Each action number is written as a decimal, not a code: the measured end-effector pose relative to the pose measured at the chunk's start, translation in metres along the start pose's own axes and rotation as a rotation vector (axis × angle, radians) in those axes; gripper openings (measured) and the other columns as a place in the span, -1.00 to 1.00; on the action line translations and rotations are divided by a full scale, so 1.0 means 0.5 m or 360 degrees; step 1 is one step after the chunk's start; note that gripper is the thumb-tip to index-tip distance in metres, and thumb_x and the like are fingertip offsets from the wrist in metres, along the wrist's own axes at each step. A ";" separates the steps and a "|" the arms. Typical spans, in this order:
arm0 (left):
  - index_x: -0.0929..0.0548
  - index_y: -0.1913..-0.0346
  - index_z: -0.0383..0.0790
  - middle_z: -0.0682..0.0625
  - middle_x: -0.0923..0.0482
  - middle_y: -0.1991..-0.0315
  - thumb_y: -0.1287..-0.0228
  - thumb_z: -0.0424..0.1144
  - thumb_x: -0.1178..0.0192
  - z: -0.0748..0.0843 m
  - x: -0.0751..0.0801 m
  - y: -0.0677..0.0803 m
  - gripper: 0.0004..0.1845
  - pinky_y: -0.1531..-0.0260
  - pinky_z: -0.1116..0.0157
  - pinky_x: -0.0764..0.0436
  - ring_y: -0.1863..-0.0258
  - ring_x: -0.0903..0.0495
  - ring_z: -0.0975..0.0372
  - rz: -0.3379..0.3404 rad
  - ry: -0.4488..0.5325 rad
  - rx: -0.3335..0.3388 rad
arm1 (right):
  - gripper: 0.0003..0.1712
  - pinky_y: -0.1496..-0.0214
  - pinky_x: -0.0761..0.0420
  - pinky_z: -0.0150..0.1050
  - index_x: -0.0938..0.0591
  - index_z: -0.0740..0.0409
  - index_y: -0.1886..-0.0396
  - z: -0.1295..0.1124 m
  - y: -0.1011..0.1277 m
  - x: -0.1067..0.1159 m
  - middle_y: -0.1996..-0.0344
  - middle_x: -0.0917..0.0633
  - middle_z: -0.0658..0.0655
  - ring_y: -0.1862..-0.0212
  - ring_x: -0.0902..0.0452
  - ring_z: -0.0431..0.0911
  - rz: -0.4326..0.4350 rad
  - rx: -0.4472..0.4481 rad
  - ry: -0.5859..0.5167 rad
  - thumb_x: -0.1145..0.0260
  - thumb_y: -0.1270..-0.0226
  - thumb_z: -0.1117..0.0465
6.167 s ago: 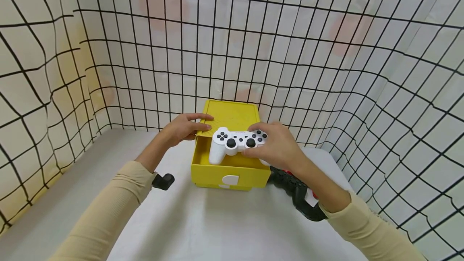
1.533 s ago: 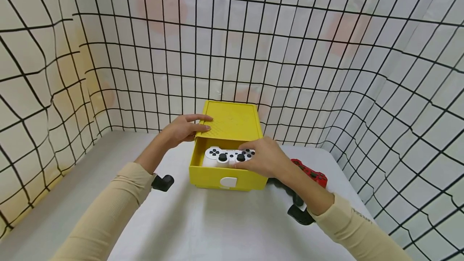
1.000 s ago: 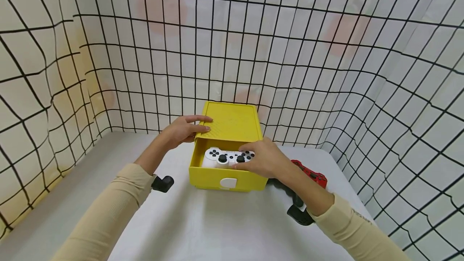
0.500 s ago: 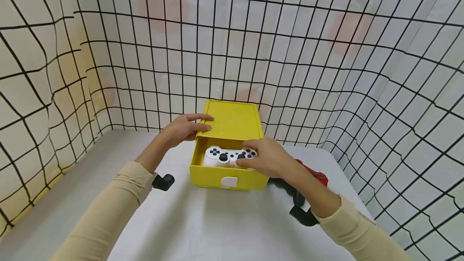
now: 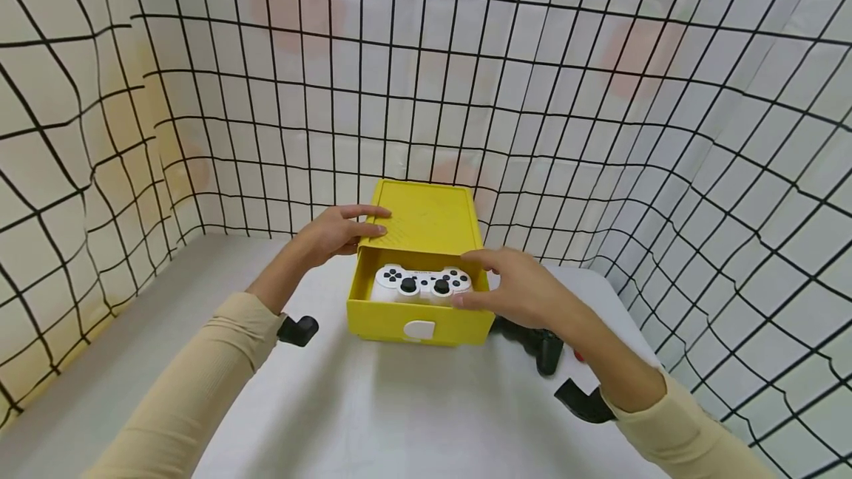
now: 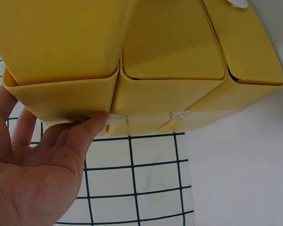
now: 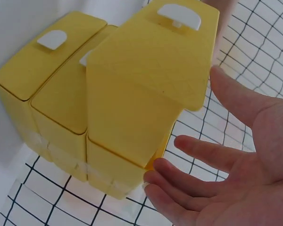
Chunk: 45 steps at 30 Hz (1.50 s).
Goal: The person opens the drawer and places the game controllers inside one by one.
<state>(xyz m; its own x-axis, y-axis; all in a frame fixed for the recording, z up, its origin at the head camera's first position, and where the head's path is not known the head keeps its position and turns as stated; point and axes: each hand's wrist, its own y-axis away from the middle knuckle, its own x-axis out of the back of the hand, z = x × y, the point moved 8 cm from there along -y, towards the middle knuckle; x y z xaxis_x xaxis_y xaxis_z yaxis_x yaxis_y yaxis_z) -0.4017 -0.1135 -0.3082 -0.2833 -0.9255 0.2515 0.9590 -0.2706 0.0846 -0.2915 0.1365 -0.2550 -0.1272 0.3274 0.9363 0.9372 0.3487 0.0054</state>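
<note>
A white game controller (image 5: 424, 293) lies inside the pulled-out top drawer (image 5: 382, 320) of a yellow drawer unit, its sticks and buttons facing up. My left hand (image 5: 333, 231) rests at the unit's left top edge, thumb and forefinger extended over the top panel (image 5: 429, 216); the left wrist view shows other fingers along the side. My right hand (image 5: 526, 288) is spread at the drawer's right rim, thumb tip beside the controller's right end. In the right wrist view, nothing sits between its parted fingers (image 7: 207, 150).
A black game controller (image 5: 535, 342) lies on the white table (image 5: 413, 405), right of the unit. A red bit (image 5: 577, 355) peeks out behind my right forearm. Black wire grid (image 5: 426, 94) stands behind and on both sides. Two lower drawers (image 7: 61, 52) are pushed in.
My right hand has lowered the white controller into the drawer, then let go and drawn back to the right with its fingers spread. The left hand has stayed on the unit.
</note>
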 end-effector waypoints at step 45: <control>-0.62 -0.29 0.09 0.08 -0.45 0.36 -0.32 -0.09 -0.39 -0.005 0.000 -0.004 -0.52 0.32 0.35 -0.40 0.36 -0.37 0.25 -0.0004 0.0011 -0.0011 | 0.19 -0.20 -0.60 0.17 -0.29 -0.11 -0.57 0.065 -0.021 -0.011 -0.41 -0.44 0.24 -0.37 -0.35 0.24 -0.0272 -0.0123 -0.0227 -0.66 0.08 -0.09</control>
<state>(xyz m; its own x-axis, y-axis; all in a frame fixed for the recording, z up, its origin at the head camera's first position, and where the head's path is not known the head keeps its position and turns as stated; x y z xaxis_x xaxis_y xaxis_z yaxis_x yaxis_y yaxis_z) -0.4034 -0.1137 -0.3107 -0.2858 -0.9265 0.2448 0.9583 -0.2748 0.0788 -0.3110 0.1596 -0.2715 -0.3255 0.3919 0.8605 0.9196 0.3431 0.1915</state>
